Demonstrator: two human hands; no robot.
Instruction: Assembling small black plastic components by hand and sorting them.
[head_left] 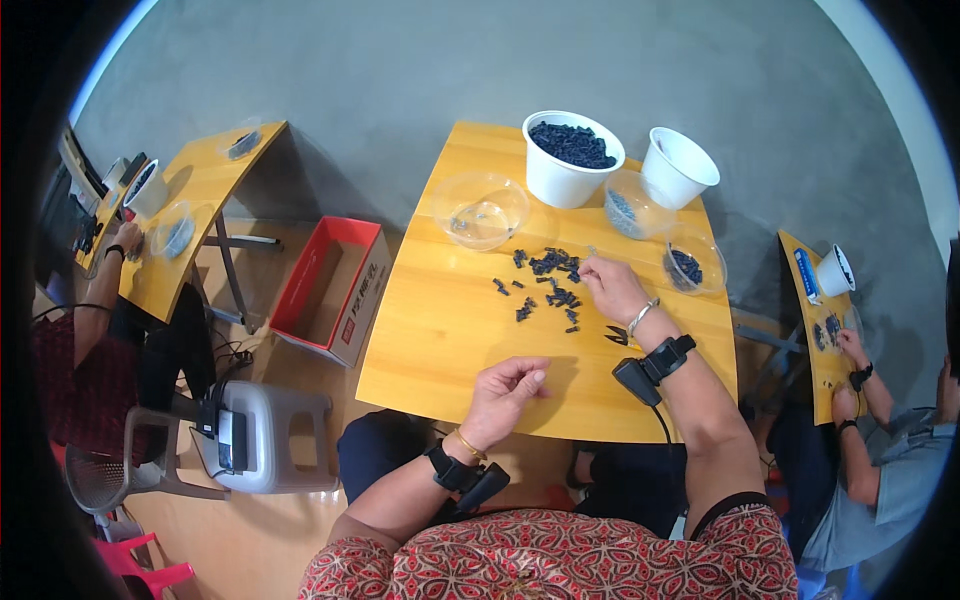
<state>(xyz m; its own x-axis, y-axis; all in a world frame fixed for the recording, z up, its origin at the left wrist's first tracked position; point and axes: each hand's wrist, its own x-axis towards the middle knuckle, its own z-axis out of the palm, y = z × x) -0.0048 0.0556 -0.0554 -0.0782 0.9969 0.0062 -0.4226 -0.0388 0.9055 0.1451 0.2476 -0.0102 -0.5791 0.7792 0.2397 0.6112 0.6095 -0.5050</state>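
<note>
A loose pile of small black plastic parts lies spread over the middle of the yellow table. At its right edge is my right hand, fingertips pinched together; what they hold, if anything, is too small to make out. Nearer to me, over the front of the table, my left hand is curled with the thumb against the fingers, and its inside is hidden. Pliers with yellow handles lie just below my right wrist, partly covered by it. A clear bowl with black parts stands right of that hand.
At the back stand a white bucket full of black parts, another white bucket and a clear tub of bluish pieces. A clear bowl is at left. A red box sits on the floor. Two people work at side tables.
</note>
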